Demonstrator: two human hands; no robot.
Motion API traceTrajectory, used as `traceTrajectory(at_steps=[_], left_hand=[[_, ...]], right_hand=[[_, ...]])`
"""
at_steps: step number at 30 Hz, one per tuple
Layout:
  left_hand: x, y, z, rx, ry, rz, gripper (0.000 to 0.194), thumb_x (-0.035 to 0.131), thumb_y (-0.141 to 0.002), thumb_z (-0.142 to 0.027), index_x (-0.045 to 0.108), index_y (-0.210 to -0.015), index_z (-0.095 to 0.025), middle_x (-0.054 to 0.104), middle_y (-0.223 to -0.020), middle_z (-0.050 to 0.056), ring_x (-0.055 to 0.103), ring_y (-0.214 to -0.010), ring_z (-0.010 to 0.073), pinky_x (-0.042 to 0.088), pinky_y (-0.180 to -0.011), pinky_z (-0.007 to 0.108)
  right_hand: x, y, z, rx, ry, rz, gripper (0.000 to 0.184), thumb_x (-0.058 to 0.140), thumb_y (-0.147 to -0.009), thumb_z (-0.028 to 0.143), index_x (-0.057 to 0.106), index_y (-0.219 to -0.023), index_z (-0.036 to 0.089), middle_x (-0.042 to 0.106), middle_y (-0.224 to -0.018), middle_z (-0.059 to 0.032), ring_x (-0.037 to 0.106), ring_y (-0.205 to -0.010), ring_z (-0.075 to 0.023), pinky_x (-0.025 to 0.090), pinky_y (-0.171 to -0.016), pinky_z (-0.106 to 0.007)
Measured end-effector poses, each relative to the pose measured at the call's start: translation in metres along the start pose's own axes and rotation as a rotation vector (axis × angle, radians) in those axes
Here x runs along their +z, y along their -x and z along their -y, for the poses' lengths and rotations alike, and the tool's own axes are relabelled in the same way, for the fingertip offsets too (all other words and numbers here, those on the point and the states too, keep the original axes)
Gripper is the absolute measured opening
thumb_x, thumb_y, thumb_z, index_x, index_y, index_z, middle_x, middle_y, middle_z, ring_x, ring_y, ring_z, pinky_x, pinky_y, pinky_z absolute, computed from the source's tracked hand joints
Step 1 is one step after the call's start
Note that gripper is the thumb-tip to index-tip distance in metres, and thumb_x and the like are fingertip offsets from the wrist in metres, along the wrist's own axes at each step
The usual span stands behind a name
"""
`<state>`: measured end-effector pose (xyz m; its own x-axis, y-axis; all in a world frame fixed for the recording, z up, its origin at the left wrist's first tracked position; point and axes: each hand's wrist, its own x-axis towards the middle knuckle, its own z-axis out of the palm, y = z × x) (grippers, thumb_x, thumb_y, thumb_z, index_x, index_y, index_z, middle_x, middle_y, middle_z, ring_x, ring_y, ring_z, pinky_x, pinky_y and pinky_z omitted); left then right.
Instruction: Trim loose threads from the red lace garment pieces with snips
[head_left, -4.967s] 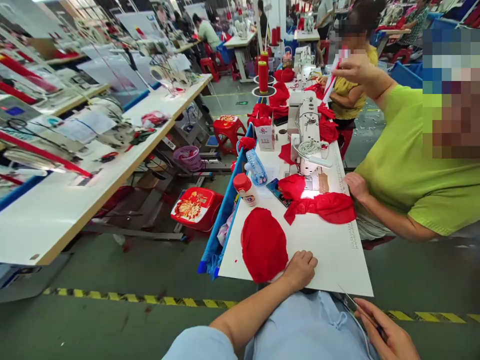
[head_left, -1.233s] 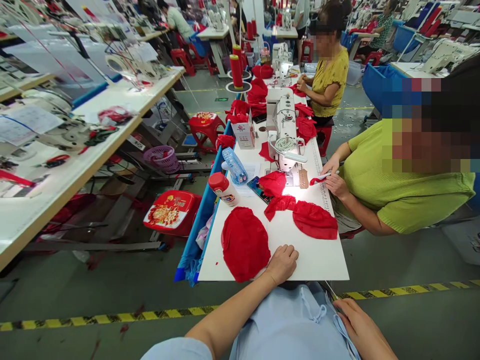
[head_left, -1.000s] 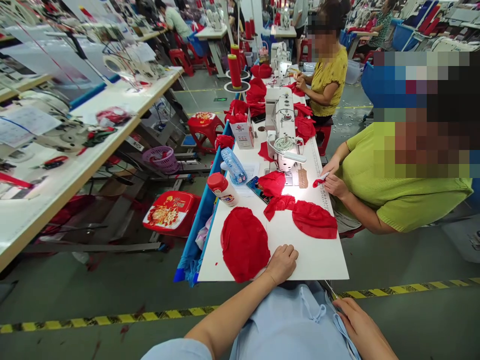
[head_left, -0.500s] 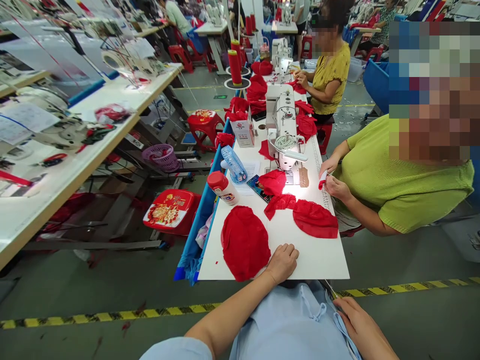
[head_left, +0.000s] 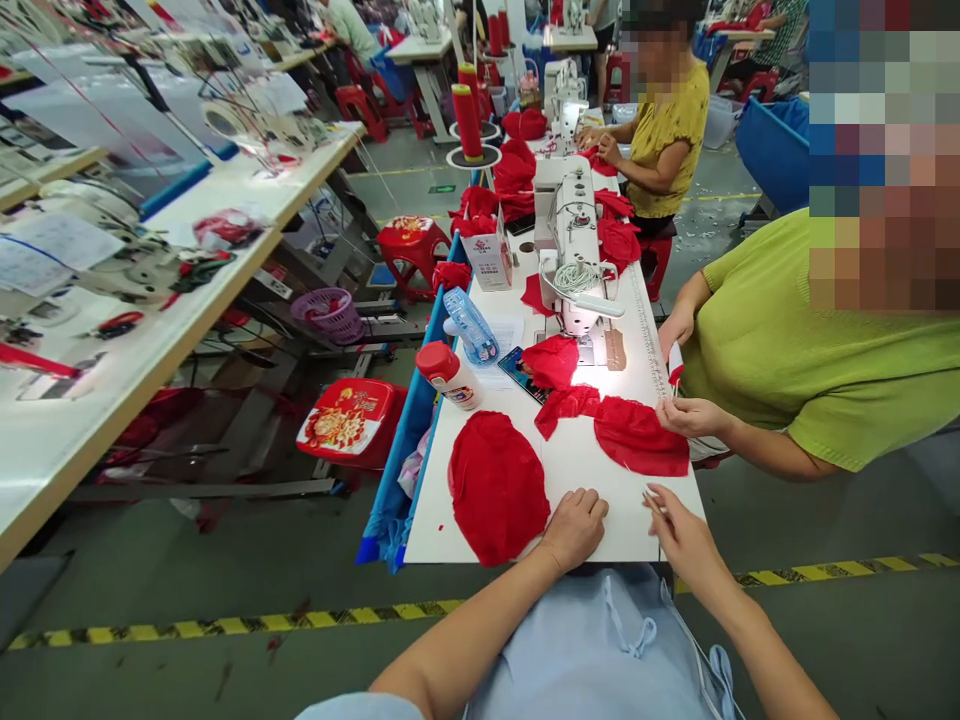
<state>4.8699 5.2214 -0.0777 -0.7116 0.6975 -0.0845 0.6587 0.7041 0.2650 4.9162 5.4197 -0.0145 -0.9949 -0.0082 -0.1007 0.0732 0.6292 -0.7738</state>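
My left hand [head_left: 577, 525] rests on the white table [head_left: 480, 535] near its front edge, fingers curled under, with nothing showing in them. Just left of it lies a rounded red fabric piece [head_left: 499, 490], close to the wrist. Above the table's front right corner, my right hand [head_left: 679, 525] is closed on a thin metal tool [head_left: 651, 500], whose exact kind is too small to tell. Farther in lie a second red fabric piece [head_left: 641, 436] and a crumpled red strip [head_left: 568, 405].
A sewing machine [head_left: 574, 230] stands mid-table. To the left are a white bottle with a red cap [head_left: 450, 375], a blue clear container [head_left: 471, 325] and a phone [head_left: 521, 372]. At the right a co-worker in a green top [head_left: 765, 350] handles a small white-and-red piece [head_left: 675, 365].
My right hand has risen from beside my lap to above the table's right corner, bringing the thin tool. My left hand stays put. The co-worker's hands have spread slightly apart.
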Motion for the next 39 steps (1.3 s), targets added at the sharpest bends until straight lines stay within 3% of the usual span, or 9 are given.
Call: traceTrajectory(at_steps=[3,6,10,19,27,33,36,39], left_hand=[[0.002,0.002,-0.001,-0.006,0.010,-0.026,0.018,0.049,-0.086,-0.013,0.054,-0.102,-0.020,0.057,-0.093,0.005,0.051,-0.088,0.0217,0.041,-0.077,0.036],[0.003,0.003,-0.002,0.003,0.010,-0.033,0.019,0.049,-0.086,-0.014,0.054,-0.104,-0.020,0.057,-0.092,0.005,0.051,-0.086,0.0215,0.041,-0.076,0.035],[0.003,0.003,-0.003,0.016,0.005,-0.021,0.012,0.050,-0.086,-0.015,0.054,-0.096,-0.020,0.056,-0.090,0.005,0.051,-0.086,0.0215,0.040,-0.075,0.036],[0.004,0.003,-0.004,0.031,0.020,-0.014,0.009,0.051,-0.086,-0.016,0.053,-0.094,-0.020,0.054,-0.088,0.005,0.048,-0.084,0.0215,0.039,-0.073,0.036],[0.002,0.003,-0.004,0.027,0.012,-0.018,0.010,0.051,-0.086,-0.015,0.054,-0.093,-0.020,0.055,-0.087,0.004,0.049,-0.083,0.0210,0.038,-0.072,0.035],[-0.001,0.004,-0.004,0.015,0.037,0.021,0.011,0.050,-0.086,-0.014,0.053,-0.095,-0.020,0.055,-0.091,0.005,0.049,-0.085,0.0211,0.039,-0.076,0.036],[-0.002,0.004,-0.004,0.008,0.042,0.030,0.011,0.051,-0.086,-0.014,0.054,-0.094,-0.020,0.055,-0.091,0.005,0.049,-0.085,0.0212,0.039,-0.076,0.036],[-0.001,0.005,-0.004,0.005,0.049,0.032,0.012,0.051,-0.085,-0.013,0.054,-0.094,-0.020,0.055,-0.091,0.005,0.049,-0.085,0.0213,0.039,-0.076,0.036]], right_hand=[[0.026,-0.042,-0.001,-0.118,0.065,-0.173,0.037,0.037,-0.090,0.021,0.057,-0.120,0.016,0.070,-0.101,-0.0130,0.069,-0.080,-0.0206,0.058,-0.075,-0.035],[0.043,-0.066,-0.006,-0.143,0.129,-0.296,0.040,0.035,-0.090,0.017,0.057,-0.123,0.015,0.066,-0.106,-0.0155,0.068,-0.089,-0.0223,0.058,-0.078,-0.037],[0.051,-0.081,-0.015,-0.133,0.156,-0.318,0.039,0.037,-0.091,0.017,0.059,-0.122,0.017,0.063,-0.109,-0.0149,0.064,-0.101,-0.0247,0.056,-0.088,-0.042],[0.059,-0.082,-0.022,-0.138,0.197,-0.325,0.042,0.037,-0.089,0.013,0.057,-0.126,0.016,0.062,-0.107,-0.0148,0.063,-0.099,-0.0256,0.056,-0.087,-0.045],[0.052,-0.076,-0.006,-0.159,0.181,-0.361,0.042,0.036,-0.091,0.013,0.054,-0.128,0.019,0.062,-0.111,-0.0133,0.062,-0.103,-0.0232,0.055,-0.089,-0.041],[0.018,-0.084,0.013,0.009,0.097,-0.611,0.039,0.035,-0.096,0.024,0.052,-0.129,0.015,0.063,-0.102,-0.0136,0.062,-0.086,-0.0211,0.051,-0.088,-0.043],[0.007,-0.082,0.013,0.065,0.015,-0.572,0.036,0.038,-0.094,0.031,0.055,-0.121,0.015,0.063,-0.104,-0.0140,0.061,-0.089,-0.0224,0.049,-0.089,-0.042],[0.013,-0.060,0.008,0.096,-0.134,-0.321,0.027,0.048,-0.090,0.044,0.059,-0.097,0.020,0.063,-0.087,-0.0066,0.058,-0.079,-0.0203,0.049,-0.076,-0.033]])
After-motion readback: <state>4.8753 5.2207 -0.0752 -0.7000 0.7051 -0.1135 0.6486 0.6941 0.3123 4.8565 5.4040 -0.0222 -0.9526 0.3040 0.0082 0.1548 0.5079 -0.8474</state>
